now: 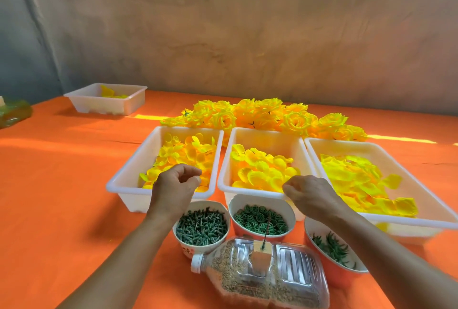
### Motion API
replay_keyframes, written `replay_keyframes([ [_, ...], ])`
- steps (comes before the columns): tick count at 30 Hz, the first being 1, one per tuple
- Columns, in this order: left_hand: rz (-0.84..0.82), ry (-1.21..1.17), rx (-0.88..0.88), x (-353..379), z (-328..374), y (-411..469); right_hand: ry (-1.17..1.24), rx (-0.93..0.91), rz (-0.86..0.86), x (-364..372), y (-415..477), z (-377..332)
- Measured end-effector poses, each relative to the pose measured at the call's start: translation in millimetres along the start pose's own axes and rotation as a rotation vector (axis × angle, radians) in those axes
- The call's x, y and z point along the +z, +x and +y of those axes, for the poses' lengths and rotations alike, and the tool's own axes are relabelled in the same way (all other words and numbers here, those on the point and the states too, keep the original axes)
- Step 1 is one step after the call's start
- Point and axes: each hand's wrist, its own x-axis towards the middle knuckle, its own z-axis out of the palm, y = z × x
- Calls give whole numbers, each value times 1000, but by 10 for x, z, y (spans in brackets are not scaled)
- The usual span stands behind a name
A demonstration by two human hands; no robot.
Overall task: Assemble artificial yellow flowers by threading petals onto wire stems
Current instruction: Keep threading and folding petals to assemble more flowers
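Note:
Three white trays of loose yellow petals stand side by side: the left tray (124, 177), the middle tray (225, 167) and the right tray (421, 199). My left hand (174, 184) hovers over the left tray's near end, fingers curled, with nothing visible in them. Over the middle tray's near right corner, my right hand (309, 193) has curled fingers touching petals. A thin wire stem (267, 230) stands upright on a plastic bottle (260, 274) lying on its side. Finished yellow flowers (260, 116) are piled behind the trays.
Three cups stand in front of the trays: green pegs (200, 226), green rings (260, 220), green leafy calyxes (332, 246). Another white tray (106, 96) sits far left at the back. An orange cloth (62, 184) covers the table. A green object (12, 112) lies at the left edge.

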Motion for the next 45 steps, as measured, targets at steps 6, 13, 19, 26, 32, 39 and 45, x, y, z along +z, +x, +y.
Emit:
replay_keyframes([
  [6,-85,497,152,61,-46,-99,96,32,-65,17,-69,-161],
  [13,-357,768,19,397,125,38,-5,37,-123,140,-18,-347],
  [19,-346,851,3,485,15,47,36,28,-80,233,39,-290],
  [26,-324,825,0,502,-18,60,62,20,-73,228,46,-268],
  [32,-311,835,22,511,-14,53,63,17,-72,222,27,-274],
  [39,-279,820,36,512,-33,36,50,3,-48,245,-16,-280],
  [45,-262,785,67,516,-44,29,158,-27,-58,101,-64,-223],
])
